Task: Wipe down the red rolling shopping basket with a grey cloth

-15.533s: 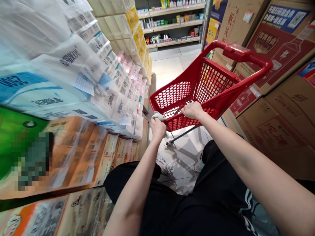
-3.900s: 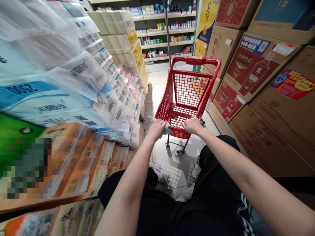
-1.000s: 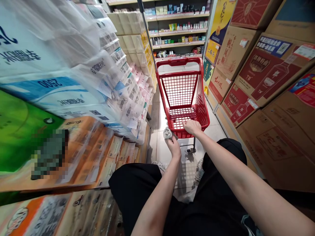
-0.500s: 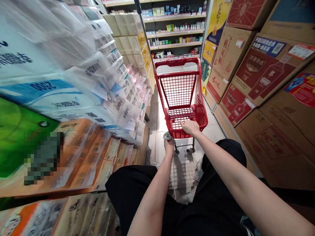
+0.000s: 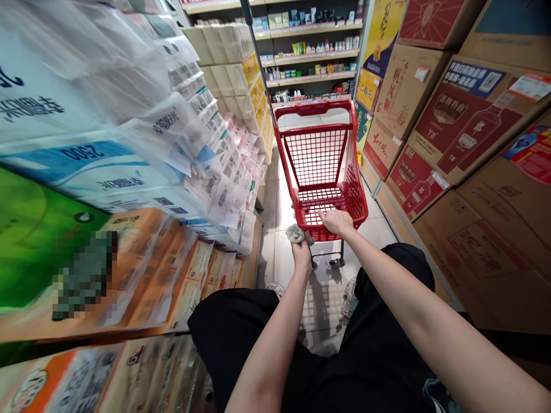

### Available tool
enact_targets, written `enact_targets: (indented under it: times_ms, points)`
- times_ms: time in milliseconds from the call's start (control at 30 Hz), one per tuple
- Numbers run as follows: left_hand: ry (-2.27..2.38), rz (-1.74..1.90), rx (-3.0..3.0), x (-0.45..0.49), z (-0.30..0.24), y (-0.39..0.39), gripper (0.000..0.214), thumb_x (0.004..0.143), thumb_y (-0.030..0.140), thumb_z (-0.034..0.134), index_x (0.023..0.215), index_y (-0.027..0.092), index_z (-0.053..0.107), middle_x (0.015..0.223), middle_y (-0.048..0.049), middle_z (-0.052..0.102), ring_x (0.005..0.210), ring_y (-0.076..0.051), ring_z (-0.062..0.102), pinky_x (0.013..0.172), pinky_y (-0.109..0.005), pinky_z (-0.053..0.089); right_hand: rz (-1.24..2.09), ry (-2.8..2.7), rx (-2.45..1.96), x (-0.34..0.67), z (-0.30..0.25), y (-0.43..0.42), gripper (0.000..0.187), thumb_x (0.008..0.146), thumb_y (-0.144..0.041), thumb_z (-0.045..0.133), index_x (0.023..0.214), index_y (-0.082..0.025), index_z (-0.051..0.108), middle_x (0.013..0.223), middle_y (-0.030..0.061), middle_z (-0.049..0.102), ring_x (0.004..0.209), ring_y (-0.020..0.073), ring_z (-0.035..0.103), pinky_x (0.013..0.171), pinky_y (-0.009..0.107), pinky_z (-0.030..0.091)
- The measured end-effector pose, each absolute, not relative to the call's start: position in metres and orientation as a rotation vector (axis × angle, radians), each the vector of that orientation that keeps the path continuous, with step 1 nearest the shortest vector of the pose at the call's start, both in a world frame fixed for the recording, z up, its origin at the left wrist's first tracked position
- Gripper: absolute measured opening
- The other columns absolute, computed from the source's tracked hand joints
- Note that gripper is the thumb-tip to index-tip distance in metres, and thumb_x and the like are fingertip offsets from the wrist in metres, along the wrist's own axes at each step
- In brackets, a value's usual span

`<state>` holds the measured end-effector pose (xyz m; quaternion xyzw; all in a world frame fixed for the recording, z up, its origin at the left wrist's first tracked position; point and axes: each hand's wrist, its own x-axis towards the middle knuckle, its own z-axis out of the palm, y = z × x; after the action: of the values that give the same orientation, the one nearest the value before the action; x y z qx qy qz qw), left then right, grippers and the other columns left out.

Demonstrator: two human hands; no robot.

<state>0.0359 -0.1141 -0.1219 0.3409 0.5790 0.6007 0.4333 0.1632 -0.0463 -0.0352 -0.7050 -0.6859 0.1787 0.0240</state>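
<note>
In front of my knees stands a red plastic shopping cart (image 5: 318, 156) on a dark wheeled frame. My right hand (image 5: 337, 221) is closed over the cart's near rim, thumb toward the basket. A crumpled grey cloth (image 5: 296, 234) is bunched in my left hand (image 5: 301, 253), just outside the cart's near left corner. Whether the cloth touches the cart I cannot tell. White mesh shows through the basket's floor and back panel, and I see no goods inside it.
Plastic-wrapped tissue packs (image 5: 142, 160) are stacked close on the left, above orange packs (image 5: 150, 252). Cardboard cartons (image 5: 465, 126) wall the right side. Shelves of small bottles and boxes (image 5: 310, 57) stand beyond the cart. A dark pole (image 5: 259, 63) rises at the cart's left.
My left hand has lifted the cloth slightly up and to the right, and more of the cloth shows. My right hand stays on the cart's rim. The whole view has shifted slightly.
</note>
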Motion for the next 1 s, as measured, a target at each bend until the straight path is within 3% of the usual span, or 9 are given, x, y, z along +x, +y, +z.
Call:
enact_targets:
  times_ms: [200, 400, 567, 667, 833, 1000]
  points:
    - [1.449, 1.318, 0.967, 0.012, -0.117, -0.109, 0.021, 0.078, 0.026, 0.060, 0.096, 0.016, 0.060, 0.094, -0.0065, 0.066, 0.089, -0.017, 0.062, 0.081, -0.030, 0.050, 0.553, -2.093, -2.169, 0.171, -0.038, -0.046, 0.073, 0.091, -0.063, 0.014, 0.100, -0.015, 0.070, 0.103, 0.0165, 0.069, 0.095, 0.0288, 0.063, 0.080, 0.037, 0.043]
    - [1.324, 1.612, 1.009, -0.013, -0.075, -0.088, 0.033, 0.080, 0.039, 0.060, 0.106, 0.019, 0.057, 0.101, -0.0041, 0.064, 0.087, -0.013, 0.060, 0.076, -0.023, 0.048, 0.525, -2.110, -2.111, 0.169, -0.042, -0.048, 0.078, 0.089, -0.066, 0.011, 0.096, -0.016, 0.070, 0.102, 0.0156, 0.069, 0.094, 0.0303, 0.063, 0.076, 0.038, 0.044]
    - [1.298, 1.436, 1.099, -0.018, -0.052, -0.071, 0.039, 0.085, 0.051, 0.048, 0.091, 0.014, 0.062, 0.082, -0.0057, 0.065, 0.077, -0.015, 0.060, 0.064, -0.023, 0.047, 0.536, -2.092, -2.123, 0.167, -0.042, -0.048, 0.077, 0.089, -0.066, 0.011, 0.097, -0.016, 0.070, 0.103, 0.0153, 0.069, 0.093, 0.0307, 0.063, 0.075, 0.038, 0.044]
    - [1.319, 1.377, 1.144, -0.016, -0.053, -0.072, 0.033, 0.083, 0.047, 0.052, 0.090, 0.015, 0.060, 0.082, -0.0043, 0.064, 0.071, -0.013, 0.059, 0.061, -0.022, 0.046, 0.532, -2.092, -2.128, 0.171, -0.042, -0.047, 0.075, 0.090, -0.064, 0.012, 0.099, -0.016, 0.070, 0.104, 0.0153, 0.068, 0.095, 0.0301, 0.063, 0.078, 0.038, 0.044]
    - [1.657, 1.213, 1.336, -0.004, -0.048, -0.068, 0.032, 0.073, 0.028, 0.065, 0.099, 0.015, 0.051, 0.095, -0.0083, 0.063, 0.083, -0.017, 0.062, 0.074, -0.028, 0.048, 0.520, -2.148, -2.136, 0.177, -0.039, -0.048, 0.074, 0.092, -0.061, 0.012, 0.101, -0.015, 0.070, 0.104, 0.0158, 0.068, 0.097, 0.0279, 0.063, 0.082, 0.035, 0.042]
    - [2.037, 0.962, 1.633, 0.010, -0.032, -0.045, 0.023, 0.076, 0.020, 0.058, 0.096, 0.011, 0.050, 0.102, -0.0170, 0.058, 0.105, -0.027, 0.056, 0.088, -0.037, 0.043, 0.323, -2.370, -1.951, 0.174, -0.035, -0.056, 0.073, 0.096, -0.051, 0.010, 0.086, -0.015, 0.073, 0.091, 0.0134, 0.071, 0.088, 0.0243, 0.064, 0.079, 0.033, 0.042]
